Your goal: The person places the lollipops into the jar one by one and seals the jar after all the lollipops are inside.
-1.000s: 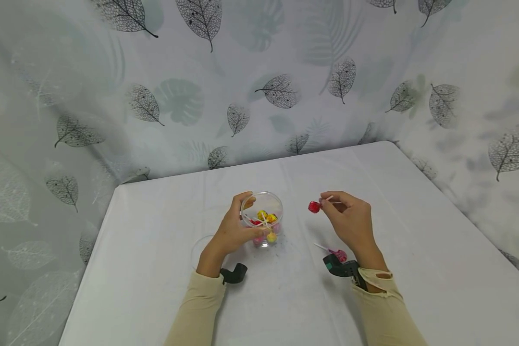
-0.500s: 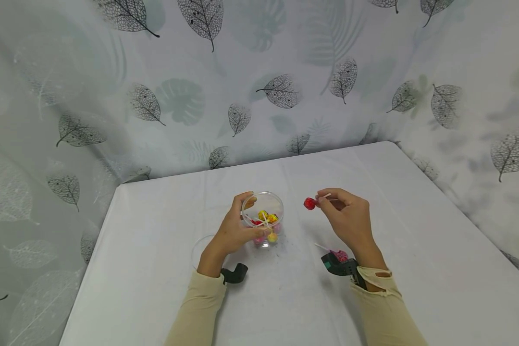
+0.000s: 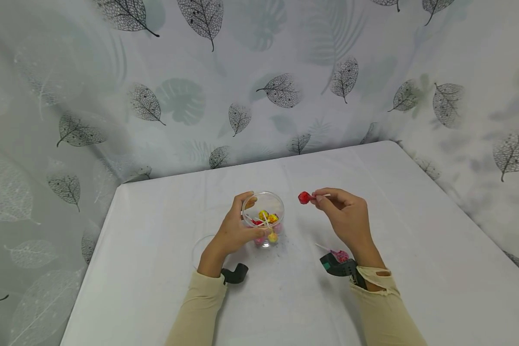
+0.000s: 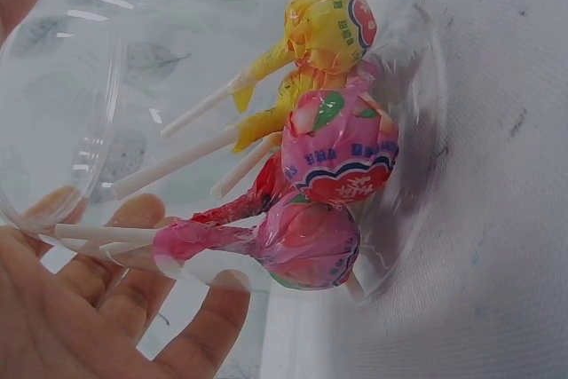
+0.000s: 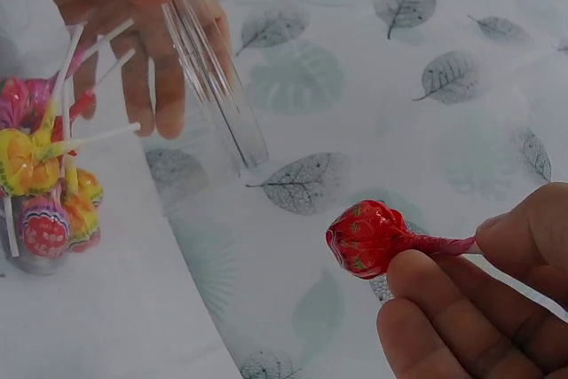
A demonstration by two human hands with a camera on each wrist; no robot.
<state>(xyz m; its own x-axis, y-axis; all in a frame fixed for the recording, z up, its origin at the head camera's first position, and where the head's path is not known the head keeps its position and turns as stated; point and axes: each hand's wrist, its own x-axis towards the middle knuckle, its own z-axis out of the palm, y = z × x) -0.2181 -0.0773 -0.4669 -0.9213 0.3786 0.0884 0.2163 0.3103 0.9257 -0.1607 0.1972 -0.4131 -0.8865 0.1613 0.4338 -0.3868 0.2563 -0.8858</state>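
My left hand [image 3: 233, 228] grips a clear plastic jar [image 3: 264, 196] round its side, its open mouth tipped up toward the head camera. Inside, yellow, pink and red wrapped lollipops [image 4: 342, 144] lie in a heap with white sticks toward the mouth. To the right of the jar and apart from it, my right hand [image 3: 346, 216] pinches a red lollipop [image 5: 366, 239] by its stick, between thumb and fingers. The candy end points left, toward the jar. A pink lollipop [image 3: 339, 256] lies on the table by my right wrist, partly hidden behind the wrist camera.
A clear round lid [image 3: 199, 247] lies on the white-covered table [image 3: 147, 288], partly behind my left wrist. Leaf-patterned cloth [image 3: 259, 125] stands behind the table and along both sides.
My right hand has moved slightly left and up with the red lollipop, and its stick has turned closer to level. The left hand and the jar hold almost the same place.
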